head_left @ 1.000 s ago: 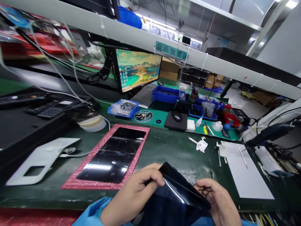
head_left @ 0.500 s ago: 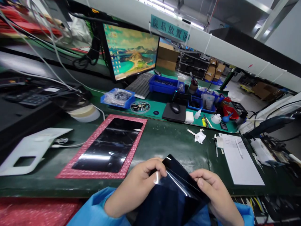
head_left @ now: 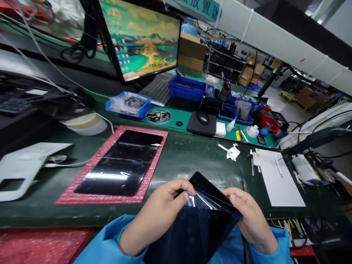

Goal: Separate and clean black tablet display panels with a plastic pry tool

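Note:
A dark glass panel (head_left: 200,227) is held tilted in front of me, over the near edge of the green bench (head_left: 192,161). My left hand (head_left: 165,209) pinches a clear protective film (head_left: 196,201) at the panel's upper corner, lifted off the glass. My right hand (head_left: 247,216) grips the panel's right edge, fingers curled round it. A second black panel (head_left: 121,163) lies flat on a pink bubble-wrap sheet (head_left: 154,161) to the left.
A monitor (head_left: 140,40), keyboard (head_left: 158,88), blue parts bins (head_left: 188,88), mouse on a pad (head_left: 202,119) and small bottles line the back. A white paper (head_left: 275,176) lies at right, a white plate (head_left: 24,165) at left. Cables hang at the left.
The view has tipped downward and nearer the bench. My left hand has drawn the film a little further off the panel's corner; my right hand has closed more over the right edge.

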Tool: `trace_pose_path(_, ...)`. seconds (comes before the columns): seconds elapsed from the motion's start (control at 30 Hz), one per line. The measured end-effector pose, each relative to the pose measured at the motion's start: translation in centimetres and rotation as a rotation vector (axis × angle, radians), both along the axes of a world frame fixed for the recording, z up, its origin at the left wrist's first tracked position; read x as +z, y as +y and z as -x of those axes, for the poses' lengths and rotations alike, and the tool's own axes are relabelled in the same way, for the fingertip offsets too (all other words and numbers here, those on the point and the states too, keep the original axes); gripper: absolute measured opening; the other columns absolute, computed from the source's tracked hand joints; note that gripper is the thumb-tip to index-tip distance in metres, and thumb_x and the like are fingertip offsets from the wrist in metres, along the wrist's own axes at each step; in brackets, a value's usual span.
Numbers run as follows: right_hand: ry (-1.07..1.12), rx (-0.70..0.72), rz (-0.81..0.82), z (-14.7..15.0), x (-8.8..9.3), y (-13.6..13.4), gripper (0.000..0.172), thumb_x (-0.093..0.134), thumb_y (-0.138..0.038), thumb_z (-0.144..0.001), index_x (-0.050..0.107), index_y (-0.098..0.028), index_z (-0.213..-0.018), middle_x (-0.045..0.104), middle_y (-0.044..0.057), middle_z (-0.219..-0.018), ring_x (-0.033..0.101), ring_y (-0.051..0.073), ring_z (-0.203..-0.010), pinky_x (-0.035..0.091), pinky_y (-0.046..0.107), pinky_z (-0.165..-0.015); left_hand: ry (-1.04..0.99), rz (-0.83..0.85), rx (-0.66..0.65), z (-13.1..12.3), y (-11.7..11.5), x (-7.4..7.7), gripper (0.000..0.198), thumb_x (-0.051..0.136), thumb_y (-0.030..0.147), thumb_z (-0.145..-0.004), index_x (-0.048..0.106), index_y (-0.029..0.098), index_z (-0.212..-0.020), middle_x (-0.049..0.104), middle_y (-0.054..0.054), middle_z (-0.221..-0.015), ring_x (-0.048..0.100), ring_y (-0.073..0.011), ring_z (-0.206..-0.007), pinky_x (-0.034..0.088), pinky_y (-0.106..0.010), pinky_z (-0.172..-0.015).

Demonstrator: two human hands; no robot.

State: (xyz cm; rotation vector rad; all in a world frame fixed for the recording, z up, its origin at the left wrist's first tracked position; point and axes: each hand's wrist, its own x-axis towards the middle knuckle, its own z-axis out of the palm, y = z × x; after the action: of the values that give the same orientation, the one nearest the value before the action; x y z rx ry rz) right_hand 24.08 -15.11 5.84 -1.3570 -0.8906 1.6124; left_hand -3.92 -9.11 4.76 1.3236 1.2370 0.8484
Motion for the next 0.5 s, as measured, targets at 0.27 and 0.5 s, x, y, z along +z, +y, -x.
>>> trace_pose_path(0.27,-0.017,-0.029,0.018,0.4,0.3,0.3,0.05,0.103,-0.076,-0.089,0.101,-0.03,-0.108,0.096,0.008,-0.103,0.078,0.026,-0.092,0.057,0.034,-0.085,-0.012,0.0,-0.014,0.1,0.2,-0.8,0.027,0.07,0.056,-0.084,0.079,0.031,-0.078,0.075,-0.001,-0.077,0.068,-0.0267,-0.076,0.057,-0.04,-0.078)
trace_pose_path(0.5,-0.02,-0.028,0.022,1.1,1.4,0.5,0.053,0.105,-0.079,-0.085,0.1,-0.029,-0.101,0.088,0.004,-0.085,0.074,0.024,-0.085,0.054,0.032,-0.08,-0.06,-0.006,-0.044,0.4,0.3,-1.6,0.025,0.077,0.052,-0.09,0.079,0.028,-0.083,0.078,-0.002,-0.082,0.069,-0.0264,-0.08,0.057,-0.038,-0.078)
